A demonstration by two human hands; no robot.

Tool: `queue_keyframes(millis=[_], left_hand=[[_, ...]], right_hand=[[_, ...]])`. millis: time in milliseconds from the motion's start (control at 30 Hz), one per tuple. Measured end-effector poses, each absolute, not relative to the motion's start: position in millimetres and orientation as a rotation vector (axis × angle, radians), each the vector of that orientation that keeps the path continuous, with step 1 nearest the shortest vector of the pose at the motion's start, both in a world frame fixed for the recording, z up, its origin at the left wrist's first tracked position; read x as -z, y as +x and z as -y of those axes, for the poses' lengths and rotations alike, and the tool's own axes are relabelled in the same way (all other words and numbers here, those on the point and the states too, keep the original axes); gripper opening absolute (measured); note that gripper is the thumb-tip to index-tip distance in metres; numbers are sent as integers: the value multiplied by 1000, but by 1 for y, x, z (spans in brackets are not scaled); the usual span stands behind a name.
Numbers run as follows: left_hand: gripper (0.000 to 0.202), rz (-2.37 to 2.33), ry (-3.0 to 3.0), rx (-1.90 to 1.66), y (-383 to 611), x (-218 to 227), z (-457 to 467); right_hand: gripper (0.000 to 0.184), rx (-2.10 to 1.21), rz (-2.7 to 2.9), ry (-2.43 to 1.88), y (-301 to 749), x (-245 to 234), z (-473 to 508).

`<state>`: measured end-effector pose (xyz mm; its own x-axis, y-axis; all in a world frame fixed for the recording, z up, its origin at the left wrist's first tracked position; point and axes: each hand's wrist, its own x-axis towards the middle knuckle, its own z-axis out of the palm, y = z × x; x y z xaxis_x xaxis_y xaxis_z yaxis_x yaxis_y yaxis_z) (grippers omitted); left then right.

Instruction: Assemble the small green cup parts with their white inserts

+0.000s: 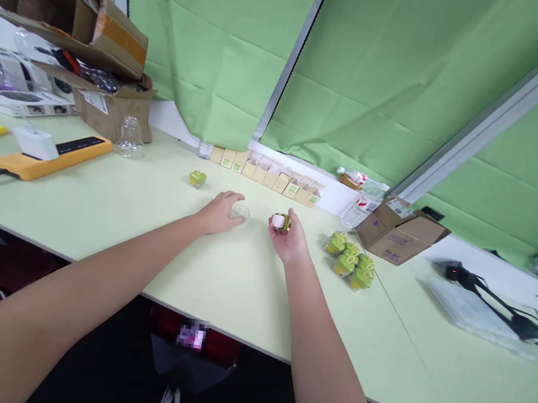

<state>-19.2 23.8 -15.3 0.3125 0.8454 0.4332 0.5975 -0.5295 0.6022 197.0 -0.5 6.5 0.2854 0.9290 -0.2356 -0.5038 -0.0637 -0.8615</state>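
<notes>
My left hand [221, 213] curls round a small clear plastic cup [240, 211] at the middle of the table. To the right, my right hand [288, 237] grips a small green lid [286, 221] with a pale pinkish-white piece showing on its near face. The two hands are apart. A small clear container with a green lid [197, 178] stands beyond my left hand. Right of my right hand, several more green-lidded containers [348, 260] stand in a close group.
Small tan boxes [267, 173] line the wall under the green curtain. Cardboard boxes [111, 107] are stacked at left, near an orange power strip [61, 155] and a clear bottle-shaped piece [131, 138]. At right are an open carton [399, 231], plastic bottles [359, 208] and a black headset-like strap [491, 302].
</notes>
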Motion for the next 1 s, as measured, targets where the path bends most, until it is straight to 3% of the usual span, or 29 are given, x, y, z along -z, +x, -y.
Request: queue_keyframes(millis=[167, 400, 700, 867, 1000], left_hand=[[31, -1017, 2206, -1428, -21, 0, -18], [15, -985, 2044, -1405, -27, -5, -17], [16, -963, 1986, -1216, -20, -2, -13], [10, -944, 1954, -1397, -16, -5, -10], [38, -1095, 2059, -1526, -12, -10, -5]], right_hand=[[18, -1243, 666, -1022, 195, -7, 1], [19, -1286, 667, -1043, 188, -5, 5], [24, -1214, 711, -1095, 189, -3, 4], [32, -1235, 762, -1125, 186, -3, 6], [39, -1237, 847, -1165, 183, -4, 9]])
